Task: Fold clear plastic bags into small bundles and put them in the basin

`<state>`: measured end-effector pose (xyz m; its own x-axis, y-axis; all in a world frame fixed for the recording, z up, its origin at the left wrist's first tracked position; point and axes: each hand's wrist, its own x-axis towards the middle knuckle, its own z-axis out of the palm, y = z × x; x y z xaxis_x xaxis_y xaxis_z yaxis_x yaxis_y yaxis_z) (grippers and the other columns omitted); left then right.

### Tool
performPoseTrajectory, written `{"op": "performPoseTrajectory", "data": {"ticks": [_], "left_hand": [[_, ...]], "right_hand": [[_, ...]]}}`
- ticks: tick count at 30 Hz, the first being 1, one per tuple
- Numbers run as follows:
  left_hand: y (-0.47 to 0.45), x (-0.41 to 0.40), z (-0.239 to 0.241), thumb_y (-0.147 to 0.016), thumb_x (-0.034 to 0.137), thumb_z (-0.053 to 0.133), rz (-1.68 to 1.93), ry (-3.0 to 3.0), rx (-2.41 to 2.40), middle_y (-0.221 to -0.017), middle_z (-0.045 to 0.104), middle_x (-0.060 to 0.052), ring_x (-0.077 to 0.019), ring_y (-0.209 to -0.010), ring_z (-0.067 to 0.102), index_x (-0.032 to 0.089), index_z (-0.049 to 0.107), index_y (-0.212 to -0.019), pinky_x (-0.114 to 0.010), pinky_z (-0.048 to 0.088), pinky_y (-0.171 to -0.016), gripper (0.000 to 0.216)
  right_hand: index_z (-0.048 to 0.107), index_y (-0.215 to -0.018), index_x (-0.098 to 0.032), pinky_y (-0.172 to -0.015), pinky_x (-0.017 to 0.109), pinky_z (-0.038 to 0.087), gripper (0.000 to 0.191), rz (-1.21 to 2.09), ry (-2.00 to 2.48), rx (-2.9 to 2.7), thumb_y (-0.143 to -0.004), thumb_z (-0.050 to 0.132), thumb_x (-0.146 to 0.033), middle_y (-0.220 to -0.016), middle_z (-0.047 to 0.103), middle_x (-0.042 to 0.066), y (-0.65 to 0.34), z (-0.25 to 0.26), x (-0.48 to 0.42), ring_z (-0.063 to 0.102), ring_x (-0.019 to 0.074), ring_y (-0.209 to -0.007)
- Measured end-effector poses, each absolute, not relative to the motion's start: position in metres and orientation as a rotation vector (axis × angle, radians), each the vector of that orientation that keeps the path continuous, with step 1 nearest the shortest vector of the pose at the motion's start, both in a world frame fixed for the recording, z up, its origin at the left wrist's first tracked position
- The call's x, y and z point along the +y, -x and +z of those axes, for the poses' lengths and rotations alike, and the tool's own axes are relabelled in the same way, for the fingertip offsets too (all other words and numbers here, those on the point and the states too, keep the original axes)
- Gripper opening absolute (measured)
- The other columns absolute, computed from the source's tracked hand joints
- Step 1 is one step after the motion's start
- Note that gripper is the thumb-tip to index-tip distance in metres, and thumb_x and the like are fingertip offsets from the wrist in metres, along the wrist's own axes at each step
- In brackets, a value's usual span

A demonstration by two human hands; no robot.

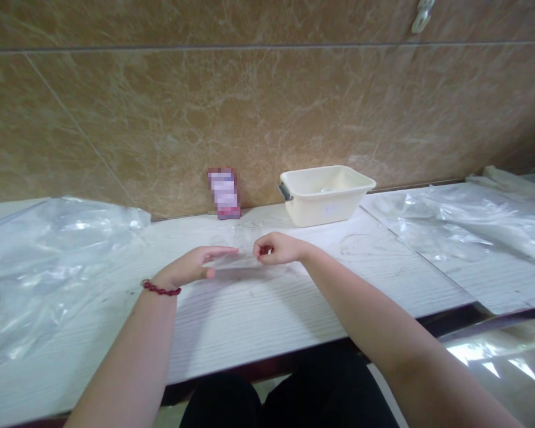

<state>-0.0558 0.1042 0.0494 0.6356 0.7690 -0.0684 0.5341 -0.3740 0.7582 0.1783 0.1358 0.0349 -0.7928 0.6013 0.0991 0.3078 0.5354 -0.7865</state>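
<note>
A small clear plastic bag [238, 260] hangs just above the white table [232, 321] between both hands. My left hand [195, 266] holds its left edge, fingers stretched along the top and thumb underneath. My right hand [276, 248] is curled into a pinch on the bag's right edge. A dark red bead bracelet [160, 289] sits on my left wrist.
A cream plastic tub [325, 193] with a grey handle stands against the brown marble wall. A small purple and white packet [224, 193] leans on the wall to its left. Crumpled clear plastic sheets lie at the left [44, 261] and right [468, 223].
</note>
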Motion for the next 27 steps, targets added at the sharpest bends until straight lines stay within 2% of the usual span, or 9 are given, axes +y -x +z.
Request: {"op": "performPoseTrajectory", "data": {"ticks": [3, 6, 9, 12, 14, 17, 21, 24, 27], "left_hand": [[0.052, 0.102, 0.049, -0.055, 0.047, 0.061, 0.346, -2.12, 1.107, -0.12, 0.048, -0.003, -0.0234, -0.11, 0.041, 0.025, 0.048, -0.113, -0.037, 0.027, -0.093, 0.064], [0.049, 0.105, 0.043, -0.065, 0.043, 0.053, 0.368, -2.165, 1.253, -0.108, 0.057, -0.001, -0.0204, -0.099, 0.051, 0.025, 0.055, -0.105, -0.033, 0.033, -0.089, 0.044], [0.048, 0.11, 0.037, -0.072, 0.043, 0.043, 0.418, -2.134, 1.363, -0.098, 0.062, 0.0, -0.0189, -0.089, 0.056, 0.024, 0.06, -0.098, -0.03, 0.038, -0.083, 0.036], [0.049, 0.114, 0.033, -0.073, 0.043, 0.041, 0.507, -2.114, 1.395, -0.097, 0.063, -0.001, -0.0183, -0.088, 0.056, 0.021, 0.061, -0.095, -0.029, 0.039, -0.081, 0.037], [0.05, 0.116, 0.032, -0.074, 0.044, 0.041, 0.553, -2.093, 1.408, -0.096, 0.063, -0.001, -0.0179, -0.088, 0.056, 0.02, 0.061, -0.093, -0.029, 0.04, -0.081, 0.037], [0.052, 0.118, 0.029, -0.074, 0.043, 0.041, 0.614, -2.034, 1.416, -0.092, 0.064, -0.002, -0.0174, -0.086, 0.056, 0.019, 0.061, -0.091, -0.03, 0.04, -0.082, 0.036], [0.051, 0.123, 0.021, -0.073, 0.043, 0.044, 0.72, -1.81, 1.344, -0.09, 0.064, -0.005, -0.0174, -0.08, 0.059, 0.017, 0.058, -0.092, -0.032, 0.044, -0.077, 0.036], [0.048, 0.124, 0.017, -0.072, 0.042, 0.047, 0.773, -1.606, 1.328, -0.096, 0.062, -0.008, -0.0183, -0.077, 0.06, 0.016, 0.055, -0.096, -0.032, 0.048, -0.068, 0.037], [0.045, 0.124, 0.017, -0.07, 0.039, 0.05, 0.763, -1.465, 1.389, -0.098, 0.061, -0.008, -0.018, -0.074, 0.061, 0.016, 0.054, -0.097, -0.029, 0.049, -0.059, 0.035]], "right_hand": [[0.05, -0.066, -0.012, -0.048, 0.016, 0.032, 0.005, 1.308, 0.751, -2.24, -0.061, 0.048, -0.013, -0.055, 0.046, -0.005, -0.179, 0.032, 0.14, 0.039, 0.0041, -0.049], [0.049, -0.068, -0.013, -0.047, 0.016, 0.031, 0.005, 1.446, 0.727, -2.076, -0.065, 0.048, -0.016, -0.056, 0.046, -0.005, -0.18, 0.03, 0.144, 0.04, 0.0044, -0.048], [0.05, -0.074, -0.013, -0.057, 0.019, 0.037, 0.015, 1.453, 0.663, -1.937, -0.072, 0.048, -0.027, -0.066, 0.053, -0.001, -0.183, 0.03, 0.146, 0.048, 0.007, -0.061], [0.048, -0.093, -0.013, -0.073, 0.024, 0.038, 0.031, 1.514, 0.606, -1.846, -0.077, 0.043, -0.039, -0.088, 0.058, 0.006, -0.191, 0.033, 0.147, 0.053, 0.0106, -0.081], [0.043, -0.105, -0.014, -0.077, 0.028, 0.038, 0.043, 1.561, 0.608, -1.896, -0.072, 0.049, -0.041, -0.097, 0.057, 0.009, -0.196, 0.033, 0.149, 0.053, 0.0125, -0.089], [0.044, -0.107, -0.015, -0.076, 0.027, 0.04, 0.056, 1.464, 0.729, -2.102, -0.058, 0.066, -0.033, -0.097, 0.058, 0.009, -0.198, 0.03, 0.154, 0.054, 0.0138, -0.09], [0.053, -0.092, -0.014, -0.064, 0.023, 0.045, 0.033, 1.276, 1.018, -2.157, -0.064, 0.062, -0.028, -0.08, 0.062, 0.005, -0.192, 0.017, 0.161, 0.057, 0.0101, -0.07], [0.052, -0.081, -0.014, -0.055, 0.02, 0.047, 0.016, 1.371, 1.107, -2.018, -0.071, 0.056, -0.025, -0.069, 0.061, 0.003, -0.186, 0.01, 0.163, 0.057, 0.0076, -0.058], [0.05, -0.079, -0.015, -0.049, 0.02, 0.048, 0.013, 1.49, 1.191, -1.879, -0.072, 0.055, -0.024, -0.063, 0.059, 0.0, -0.184, 0.012, 0.159, 0.057, 0.0075, -0.051]]}}
